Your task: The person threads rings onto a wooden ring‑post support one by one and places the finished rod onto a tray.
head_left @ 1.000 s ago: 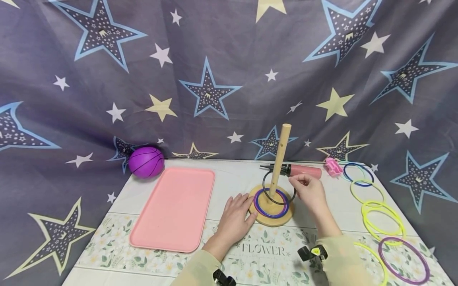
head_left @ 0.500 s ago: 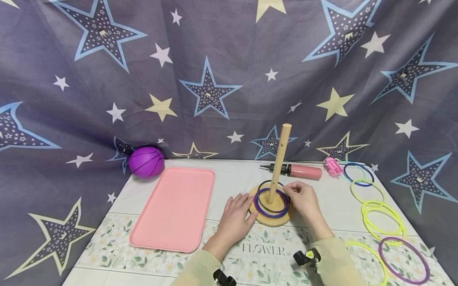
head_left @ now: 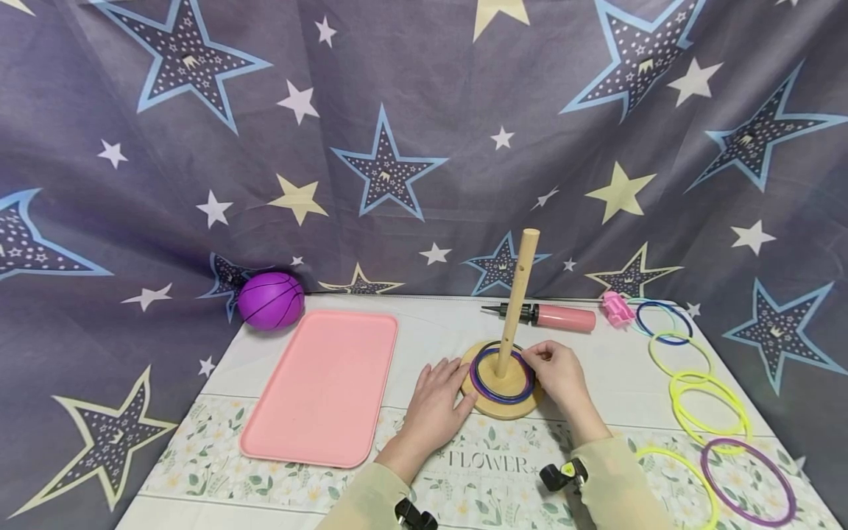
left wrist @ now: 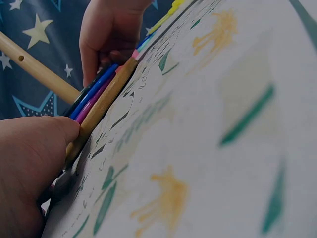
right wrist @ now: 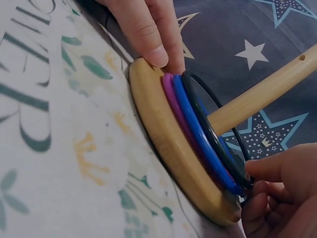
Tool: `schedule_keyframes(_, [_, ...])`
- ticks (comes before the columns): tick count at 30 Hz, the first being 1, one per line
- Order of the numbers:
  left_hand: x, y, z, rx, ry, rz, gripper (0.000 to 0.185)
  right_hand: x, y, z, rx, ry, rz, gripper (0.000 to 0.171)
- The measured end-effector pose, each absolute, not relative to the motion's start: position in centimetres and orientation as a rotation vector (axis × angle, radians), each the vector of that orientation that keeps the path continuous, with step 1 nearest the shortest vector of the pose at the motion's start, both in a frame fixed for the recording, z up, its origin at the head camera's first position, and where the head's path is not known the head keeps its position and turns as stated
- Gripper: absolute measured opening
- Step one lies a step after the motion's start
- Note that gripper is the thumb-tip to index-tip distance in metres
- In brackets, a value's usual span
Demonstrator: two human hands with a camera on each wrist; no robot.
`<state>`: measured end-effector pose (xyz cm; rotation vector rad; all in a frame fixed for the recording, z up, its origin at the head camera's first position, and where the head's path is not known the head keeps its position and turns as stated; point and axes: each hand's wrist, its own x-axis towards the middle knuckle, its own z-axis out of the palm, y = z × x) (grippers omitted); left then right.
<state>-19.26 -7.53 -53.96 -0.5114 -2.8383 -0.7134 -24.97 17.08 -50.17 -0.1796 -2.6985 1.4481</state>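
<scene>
A wooden peg (head_left: 518,294) stands tilted on a round wooden base (head_left: 501,407) at the table's middle. Purple, blue and black rings (head_left: 501,377) are stacked on the base. My right hand (head_left: 532,358) pinches the black ring (right wrist: 218,136) at its right side, low against the stack. My left hand (head_left: 457,386) lies flat on the table, its straight fingers (right wrist: 148,34) pressing the base's left edge. In the left wrist view a fingertip (left wrist: 44,141) touches the base rim (left wrist: 106,101), with the right hand (left wrist: 106,37) beyond.
A pink tray (head_left: 324,383) lies to the left and a purple ball (head_left: 271,299) behind it. A pink pump (head_left: 559,317) and a small pink toy (head_left: 616,308) sit at the back. Several loose rings (head_left: 709,405) lie along the right edge.
My right hand has lowered the black ring down the peg, from tilted above the base to lying on the blue and purple rings. The left hand has stayed still.
</scene>
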Motion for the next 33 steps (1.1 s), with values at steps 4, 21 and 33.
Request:
schedule_keyframes(4, [-19.2,-7.5,-53.9,-0.511,-2.839,-0.717,0.058,-25.0,17.0,-50.3,-0.19,-2.721,1.387,0.02])
schedule_keyframes(21, [-19.3,-7.7,-53.8,-0.514,-2.845,-0.721,0.058,-24.9,17.5,-49.9,-0.149,-2.724,1.333,0.019])
schedule_keyframes(33, [-19.4,-7.7,-53.9,-0.518,-2.847,-0.728,0.058,-23.7,19.4,-46.9,-0.022,-2.754,1.246,0.023])
